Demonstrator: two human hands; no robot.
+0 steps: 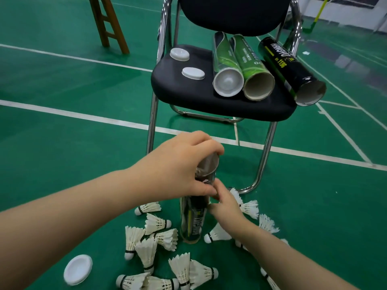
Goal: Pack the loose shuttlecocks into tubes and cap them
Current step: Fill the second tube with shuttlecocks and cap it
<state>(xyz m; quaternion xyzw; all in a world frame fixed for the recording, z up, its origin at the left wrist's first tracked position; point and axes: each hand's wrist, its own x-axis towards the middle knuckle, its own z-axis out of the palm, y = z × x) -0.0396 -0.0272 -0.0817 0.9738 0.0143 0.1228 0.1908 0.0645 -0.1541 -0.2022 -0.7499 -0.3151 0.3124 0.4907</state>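
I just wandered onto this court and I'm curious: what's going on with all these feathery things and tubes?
A person is packing shuttlecocks. Their left hand grips the top of an upright black tube standing on the floor, not yet capped, while the right hand touches its side. Loose shuttlecocks and one white cap lie around it. On the chair lie three more tubes, one capped at its near end, plus two spare caps.

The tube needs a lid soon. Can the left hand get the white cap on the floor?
Probably, but not right now: the left hand grips the black tube. The white cap lies uncovered on the floor on that side.
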